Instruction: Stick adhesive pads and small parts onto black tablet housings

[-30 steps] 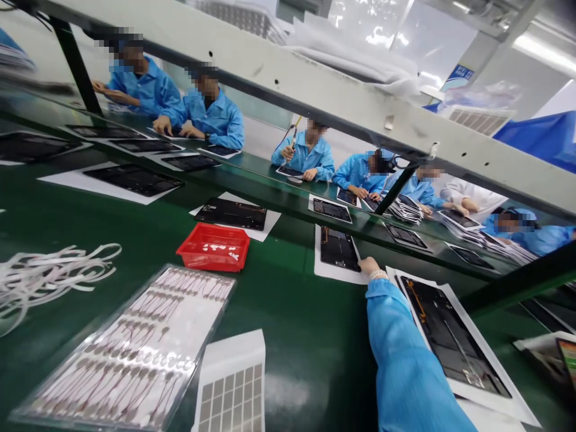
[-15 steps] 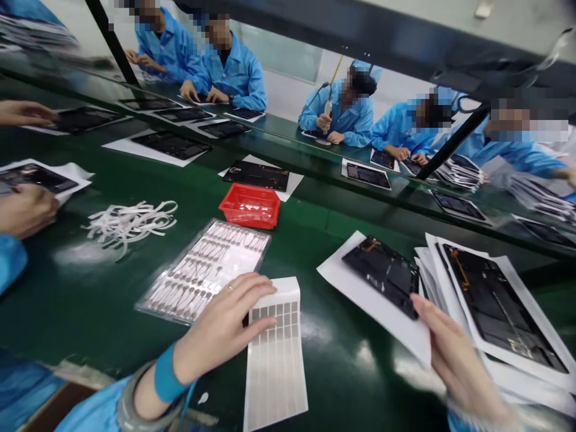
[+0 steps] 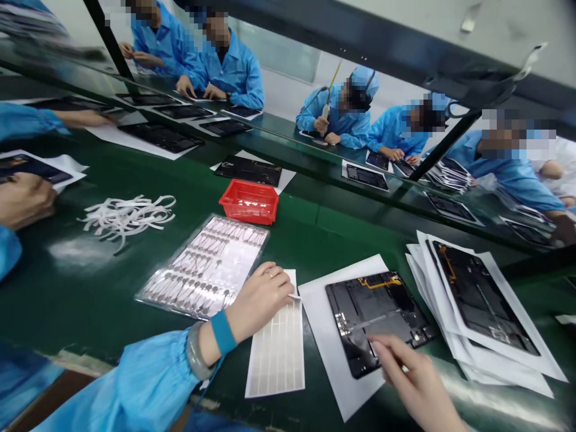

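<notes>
My left hand point(image 3: 263, 297), wearing a blue wristband, rests curled over the top of a sheet of small grey stickers point(image 3: 276, 354). Its fingers are closed, and a small white edge shows at the fingertips; what they pinch is unclear. To the right, a black tablet back housing point(image 3: 373, 312) with an orange flex cable lies on a white paper sheet point(image 3: 321, 336). My right hand point(image 3: 407, 375) is closed at the housing's near edge, fingertips over its surface; the fingers underneath are hidden. Beside my left hand lies a clear tray point(image 3: 204, 270) of small round parts with wires.
A stack of housings and papers point(image 3: 486, 300) stands at the right. Beyond the tray are a red bin point(image 3: 249, 201) and a pile of white strips point(image 3: 128, 216). A neighbour's hand point(image 3: 27, 198) works at the left; several people in blue sit across the bench.
My right hand has brought the housing and its paper left and laid them flat, turned round. My left hand has moved right and curled over the sticker sheet's dark upper rows.
</notes>
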The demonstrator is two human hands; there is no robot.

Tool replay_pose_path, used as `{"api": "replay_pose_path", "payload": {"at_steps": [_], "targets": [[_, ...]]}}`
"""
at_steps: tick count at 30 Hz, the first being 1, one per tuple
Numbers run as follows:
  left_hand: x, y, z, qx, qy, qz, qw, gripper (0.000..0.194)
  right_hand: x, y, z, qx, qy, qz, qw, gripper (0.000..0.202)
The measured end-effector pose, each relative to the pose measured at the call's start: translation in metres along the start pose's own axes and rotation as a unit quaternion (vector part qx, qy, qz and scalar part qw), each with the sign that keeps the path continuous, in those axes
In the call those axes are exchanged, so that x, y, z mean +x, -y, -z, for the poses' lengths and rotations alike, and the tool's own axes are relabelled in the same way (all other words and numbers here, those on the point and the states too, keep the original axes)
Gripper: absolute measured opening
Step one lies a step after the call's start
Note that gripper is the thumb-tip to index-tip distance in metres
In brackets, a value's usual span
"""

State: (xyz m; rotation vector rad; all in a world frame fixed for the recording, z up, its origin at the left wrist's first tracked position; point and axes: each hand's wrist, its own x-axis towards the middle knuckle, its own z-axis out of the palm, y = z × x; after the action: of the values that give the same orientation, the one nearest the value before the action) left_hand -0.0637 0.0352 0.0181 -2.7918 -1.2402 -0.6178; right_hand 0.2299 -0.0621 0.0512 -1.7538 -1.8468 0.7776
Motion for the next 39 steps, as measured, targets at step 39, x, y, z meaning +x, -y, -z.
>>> {"api": "replay_pose_path", "payload": {"at_steps": [39], "targets": [[-0.004, -0.101, -0.04, -0.038, -0.017, -0.204, 0.978, 0.028, 0.045, -0.016, -0.029, 0.047, 0.026, 0.02, 0.998, 0.012]]}}
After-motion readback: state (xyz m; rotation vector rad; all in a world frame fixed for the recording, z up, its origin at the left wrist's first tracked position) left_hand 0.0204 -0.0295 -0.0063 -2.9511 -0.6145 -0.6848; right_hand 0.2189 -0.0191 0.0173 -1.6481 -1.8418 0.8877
